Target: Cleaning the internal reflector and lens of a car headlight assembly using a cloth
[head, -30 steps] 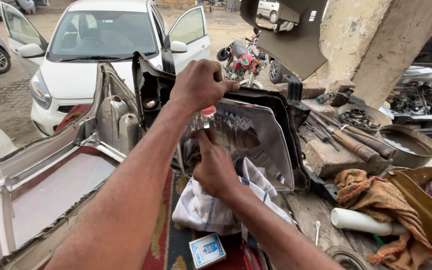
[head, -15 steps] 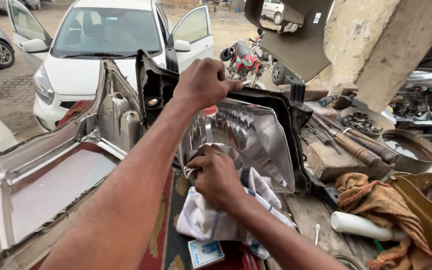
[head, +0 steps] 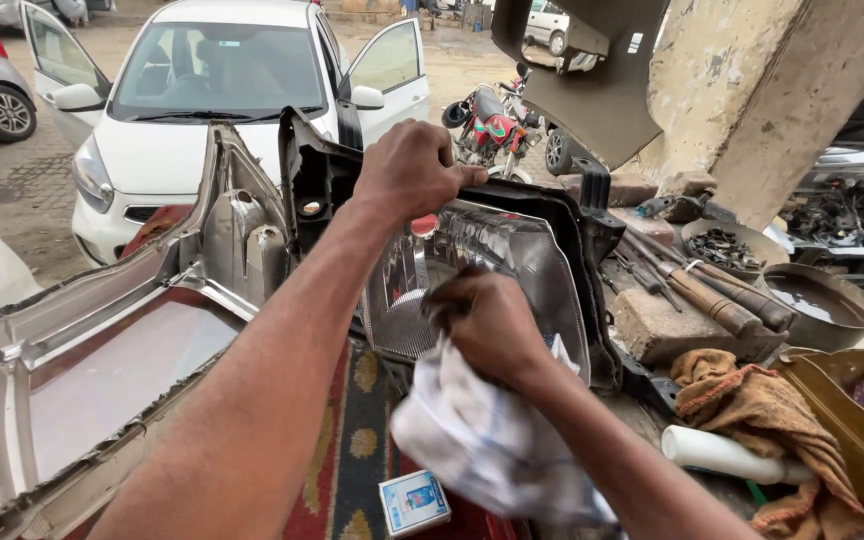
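My right hand (head: 487,325) has slid up and to the right across the lens since a moment ago, dragging the white cloth (head: 497,445) with it, and the cloth now trails lower and blurred beneath my wrist. That hand is clenched around the bunched cloth, pressing it against the clear face of the headlight (head: 492,270). My left hand (head: 410,172) has stayed put, fingers curled tight over the top edge of the headlight's black housing, holding it steady.

The headlight stands on edge on the patterned red mat (head: 352,440), right in the middle of the bench. Its long axis runs left to right, rising a little toward the right, and the ribbed lens faces me, tilted slightly back, with the black rear housing pointing away toward the white car (head: 202,110). A silver-grey body panel (head: 102,350) leans just beside it on the left. To the right lie a brick (head: 672,325), long tools (head: 712,295), a brown rag (head: 752,400) and a white tube (head: 722,452). A small blue and white box (head: 414,502) sits on the mat near my forearm.
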